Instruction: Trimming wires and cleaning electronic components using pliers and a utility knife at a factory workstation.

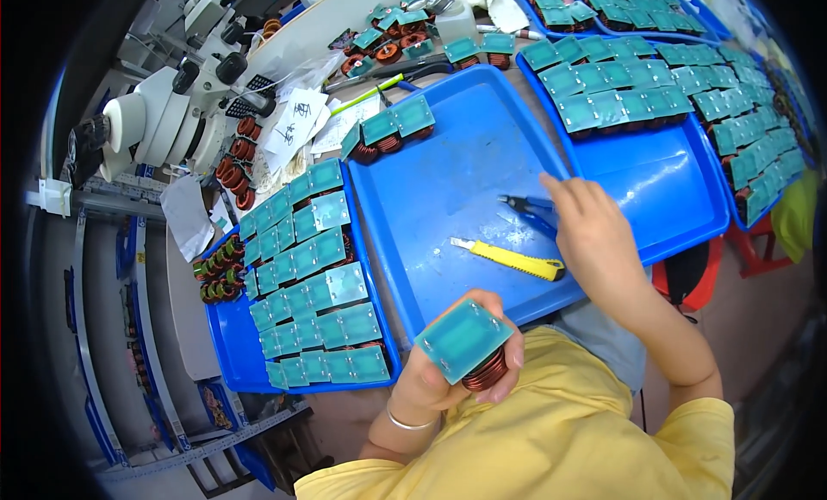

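My left hand (429,386), with a bracelet at the wrist, is closed around a copper coil topped by a green circuit board (463,338), board facing up, near the tray's front edge. Over the right side of the blue tray (413,233), my right hand (590,229) is on the blue-handled cutters (532,210), its fingers bent about the handles and partly hidden. The dark jaws point left. Below them a yellow utility knife (512,260) lies in the tray, blade end to the left. Several board-topped coils (396,125) rest at the tray's far left corner.
A left tray (233,349) holds rows of board-topped coils; green-wound coils (221,267) sit at its edge. Filled trays (646,181) stand on the right. A microscope (164,121), papers (297,125) and loose coils (388,52) are farther back. A red stool (758,246) is at right.
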A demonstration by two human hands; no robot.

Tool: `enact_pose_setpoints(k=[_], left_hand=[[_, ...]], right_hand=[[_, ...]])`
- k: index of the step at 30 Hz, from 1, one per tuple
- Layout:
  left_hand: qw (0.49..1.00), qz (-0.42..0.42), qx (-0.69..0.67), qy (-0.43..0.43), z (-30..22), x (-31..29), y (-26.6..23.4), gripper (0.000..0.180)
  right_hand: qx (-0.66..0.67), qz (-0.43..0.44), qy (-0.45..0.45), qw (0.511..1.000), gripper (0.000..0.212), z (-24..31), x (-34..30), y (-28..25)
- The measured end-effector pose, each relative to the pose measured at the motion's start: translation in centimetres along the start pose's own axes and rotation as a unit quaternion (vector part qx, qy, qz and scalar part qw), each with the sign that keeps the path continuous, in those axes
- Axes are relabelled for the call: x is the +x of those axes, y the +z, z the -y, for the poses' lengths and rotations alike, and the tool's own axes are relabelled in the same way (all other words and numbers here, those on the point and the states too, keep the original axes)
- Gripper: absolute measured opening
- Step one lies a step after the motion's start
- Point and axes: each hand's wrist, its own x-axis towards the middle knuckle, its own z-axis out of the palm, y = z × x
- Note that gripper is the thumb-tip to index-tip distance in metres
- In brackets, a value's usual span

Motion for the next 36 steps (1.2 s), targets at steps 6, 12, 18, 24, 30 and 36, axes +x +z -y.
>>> enact_pose_setpoints(k=[6,12,18,24,30,36], left_hand=[[0.998,-0.042,0.054,0.007,0.0,0.7,0.9,0.080],[0.995,0.068,-0.071,-0.024,0.6,0.8,0.0,0.078],[0.983,0.162,-0.088,0.000,1.0,1.3,-0.1,0.079],[0.986,0.155,-0.067,-0.009,0.8,1.6,0.4,0.077],[0.998,0.063,0.010,-0.018,-0.1,1.2,0.7,0.073],[0.987,-0.043,0.155,0.000,-0.2,1.6,2.2,0.073]], right_hand=[[0.115,0.004,-0.014,0.993,0.048,0.9,-0.7,-1.3],[0.049,0.014,0.011,0.999,0.054,0.9,-1.3,0.5],[-0.060,0.036,0.024,0.997,0.056,1.9,-0.8,1.5],[0.135,0.062,0.047,0.988,0.048,1.4,-0.2,-1.6],[0.460,0.044,0.047,0.886,0.046,-1.5,-1.6,-6.7],[0.462,0.047,0.009,0.886,0.048,-2.2,-4.1,-9.0]])
